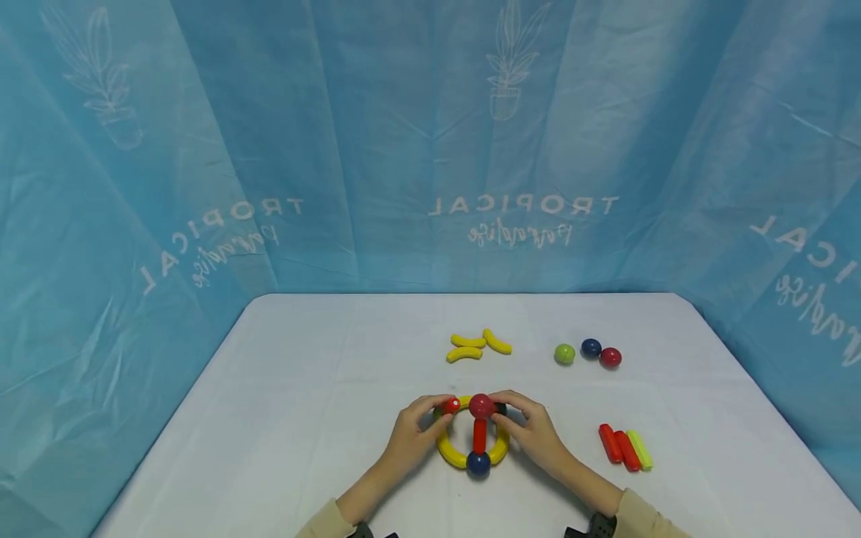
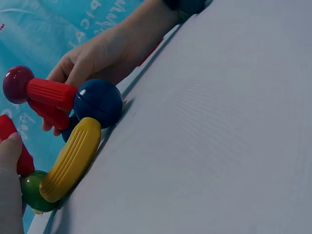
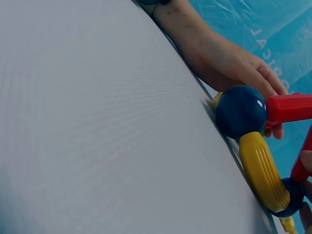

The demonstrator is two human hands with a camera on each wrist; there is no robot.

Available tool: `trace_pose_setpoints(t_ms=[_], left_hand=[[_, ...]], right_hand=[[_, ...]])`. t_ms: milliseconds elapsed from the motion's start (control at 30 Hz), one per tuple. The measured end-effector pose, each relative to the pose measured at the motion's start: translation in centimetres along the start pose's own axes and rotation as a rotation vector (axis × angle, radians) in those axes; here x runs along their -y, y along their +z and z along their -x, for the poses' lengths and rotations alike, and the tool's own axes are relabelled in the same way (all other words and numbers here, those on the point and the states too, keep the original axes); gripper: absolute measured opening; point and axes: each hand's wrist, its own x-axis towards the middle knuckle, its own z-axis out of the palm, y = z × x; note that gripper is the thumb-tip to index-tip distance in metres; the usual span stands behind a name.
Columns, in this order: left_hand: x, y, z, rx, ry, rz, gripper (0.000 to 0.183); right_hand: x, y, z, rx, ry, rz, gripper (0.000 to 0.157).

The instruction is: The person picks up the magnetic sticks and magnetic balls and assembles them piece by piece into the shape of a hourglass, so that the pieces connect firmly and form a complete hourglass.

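A ring of yellow curved rods (image 1: 452, 453) lies on the table, joined by balls. At its front, a blue ball (image 1: 478, 465) carries a red rod (image 1: 480, 436) that leads up to a red ball (image 1: 480, 406). My left hand (image 1: 412, 436) pinches another red rod (image 2: 19, 158), which rises from a green ball (image 2: 38, 190) on the ring's left. On the right side, my right hand (image 1: 538, 433) pinches a third red rod (image 3: 303, 161) above a dark blue ball (image 3: 291, 197). Fingers partly cover both side balls.
Several loose magnetic-toy pieces lie about: yellow curved rods (image 1: 466, 354) behind the ring, a green ball (image 1: 564, 353), a blue ball (image 1: 591, 348) and a red ball (image 1: 610, 358) at back right. Red rods (image 1: 610, 443) and a lime rod (image 1: 640, 450) lie right of my right hand.
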Motion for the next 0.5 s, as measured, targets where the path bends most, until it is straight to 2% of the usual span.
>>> trace_pose_setpoints(t_ms=[33,167,300,400,500], left_hand=[[-0.4,0.0,0.0,0.009,0.019,-0.01,0.028],[-0.5,0.2,0.0,0.023,0.075,-0.056,0.028],[0.0,0.3,0.0,0.029,0.108,-0.083,0.028],[0.1,0.3,0.0,0.026,0.104,-0.082,0.029],[0.1,0.4,0.0,0.016,0.099,-0.075,0.03]], right_hand=[[0.0,0.0,0.0,0.005,-0.005,-0.003,0.026],[0.0,0.1,0.0,0.017,-0.018,0.001,0.026],[1.5,0.1,-0.1,0.017,-0.026,0.029,0.026],[3.0,0.0,-0.3,0.024,-0.037,0.055,0.026],[3.2,0.1,-0.4,0.032,-0.031,0.069,0.025]])
